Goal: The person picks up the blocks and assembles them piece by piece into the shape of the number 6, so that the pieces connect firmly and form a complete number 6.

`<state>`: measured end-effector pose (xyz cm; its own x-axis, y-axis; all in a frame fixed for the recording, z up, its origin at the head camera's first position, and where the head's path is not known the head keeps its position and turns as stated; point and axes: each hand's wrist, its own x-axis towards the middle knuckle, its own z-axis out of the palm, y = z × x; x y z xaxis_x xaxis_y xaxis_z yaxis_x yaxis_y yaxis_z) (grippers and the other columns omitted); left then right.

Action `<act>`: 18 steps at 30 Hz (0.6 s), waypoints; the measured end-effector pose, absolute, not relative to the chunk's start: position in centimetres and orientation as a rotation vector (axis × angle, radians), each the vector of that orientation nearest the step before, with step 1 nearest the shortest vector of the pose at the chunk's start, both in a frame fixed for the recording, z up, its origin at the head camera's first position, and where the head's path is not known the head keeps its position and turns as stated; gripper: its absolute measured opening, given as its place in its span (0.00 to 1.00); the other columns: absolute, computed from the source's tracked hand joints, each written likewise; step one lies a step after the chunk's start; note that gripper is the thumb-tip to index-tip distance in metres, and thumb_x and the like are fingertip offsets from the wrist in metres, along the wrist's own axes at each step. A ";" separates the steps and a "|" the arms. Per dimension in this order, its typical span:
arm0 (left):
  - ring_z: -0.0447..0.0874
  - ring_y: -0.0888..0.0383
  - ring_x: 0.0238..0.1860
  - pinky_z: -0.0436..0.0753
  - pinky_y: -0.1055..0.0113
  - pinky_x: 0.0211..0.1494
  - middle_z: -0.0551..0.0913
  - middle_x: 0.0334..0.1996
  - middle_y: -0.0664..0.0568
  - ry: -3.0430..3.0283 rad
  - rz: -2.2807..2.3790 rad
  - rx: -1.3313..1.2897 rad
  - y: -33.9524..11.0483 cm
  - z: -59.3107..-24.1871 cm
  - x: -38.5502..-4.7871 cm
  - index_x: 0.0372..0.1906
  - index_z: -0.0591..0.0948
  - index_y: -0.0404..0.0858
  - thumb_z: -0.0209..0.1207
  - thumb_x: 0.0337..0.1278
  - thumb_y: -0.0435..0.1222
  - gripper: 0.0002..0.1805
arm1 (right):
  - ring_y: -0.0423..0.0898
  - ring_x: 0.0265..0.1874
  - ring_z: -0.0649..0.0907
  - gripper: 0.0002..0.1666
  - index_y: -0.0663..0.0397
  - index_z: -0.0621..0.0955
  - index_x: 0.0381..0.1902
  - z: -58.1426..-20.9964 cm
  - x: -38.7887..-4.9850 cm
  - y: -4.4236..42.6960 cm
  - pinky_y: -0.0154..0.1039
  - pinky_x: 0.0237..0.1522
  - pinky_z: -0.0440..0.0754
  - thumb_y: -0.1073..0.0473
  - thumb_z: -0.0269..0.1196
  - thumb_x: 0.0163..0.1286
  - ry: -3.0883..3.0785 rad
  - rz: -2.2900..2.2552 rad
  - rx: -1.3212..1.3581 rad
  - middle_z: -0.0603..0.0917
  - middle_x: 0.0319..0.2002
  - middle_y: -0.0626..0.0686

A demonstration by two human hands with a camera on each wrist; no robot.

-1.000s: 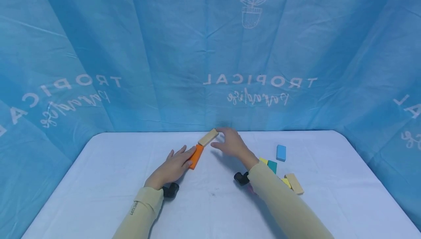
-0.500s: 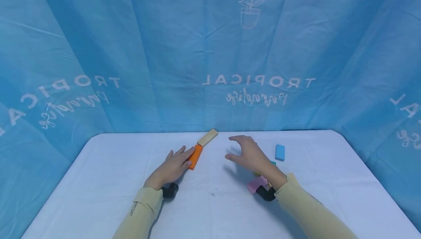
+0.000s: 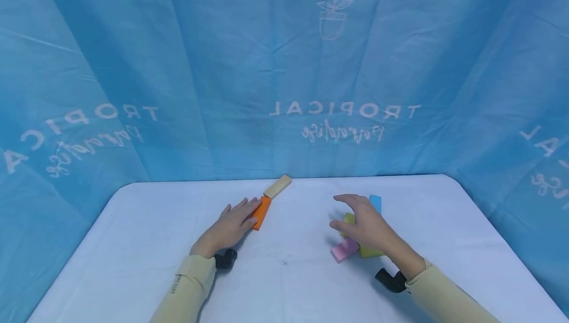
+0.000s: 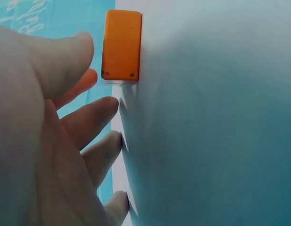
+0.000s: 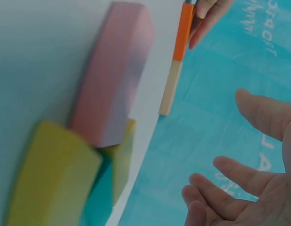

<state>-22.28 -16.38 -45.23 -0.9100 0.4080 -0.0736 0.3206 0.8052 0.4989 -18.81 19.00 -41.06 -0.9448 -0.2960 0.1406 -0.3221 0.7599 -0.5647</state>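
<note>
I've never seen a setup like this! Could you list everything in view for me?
orange block: one, orange, at the left hand's fingertips
wooden block: one, pale tan, at the orange block's far end
pink block: one, pink, near the right hand
yellow blocks: at least two, yellow, by the pink block
teal block: one, teal, among the yellow blocks
blue block: one, blue, partly hidden behind the right hand
table: one, white, under the blocks
backdrop: blue cloth, white lettering and plant drawing, around the table
wrist devices: two, black, one per wrist
sleeves: two, beige, on the arms
left hand: one, by the orange block
right hand: one, above the right-side blocks
</note>
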 end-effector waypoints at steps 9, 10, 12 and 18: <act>0.51 0.41 0.78 0.47 0.36 0.77 0.58 0.78 0.42 2.807 0.746 0.637 -17.1 -44.9 -22.9 0.79 0.59 0.38 0.46 0.80 0.44 0.31 | 0.64 0.65 0.71 0.40 0.59 0.73 0.69 -41.8 -17.4 20.3 0.65 0.62 0.73 0.48 0.72 0.64 -3.005 0.820 0.393 0.74 0.66 0.64; 0.51 0.41 0.78 0.48 0.36 0.76 0.59 0.77 0.42 2.812 0.743 0.648 -17.2 -44.9 -23.1 0.79 0.59 0.38 0.46 0.80 0.44 0.31 | 0.64 0.64 0.72 0.41 0.59 0.73 0.69 -41.9 -17.3 20.3 0.65 0.60 0.74 0.47 0.72 0.64 -3.021 0.793 0.366 0.74 0.66 0.64; 0.52 0.40 0.78 0.50 0.36 0.76 0.59 0.77 0.41 2.816 0.737 0.664 -17.4 -44.7 -23.4 0.79 0.59 0.37 0.47 0.80 0.44 0.31 | 0.64 0.63 0.72 0.42 0.61 0.73 0.69 -42.1 -17.1 20.3 0.65 0.59 0.75 0.46 0.72 0.63 -3.043 0.737 0.318 0.75 0.65 0.65; 0.56 0.38 0.76 0.54 0.39 0.76 0.59 0.77 0.39 2.788 0.732 0.717 -17.5 -44.2 -24.4 0.79 0.57 0.36 0.48 0.79 0.44 0.32 | 0.67 0.63 0.72 0.44 0.66 0.72 0.68 -42.5 -16.9 20.3 0.65 0.61 0.73 0.45 0.72 0.63 -3.075 0.655 0.228 0.75 0.64 0.68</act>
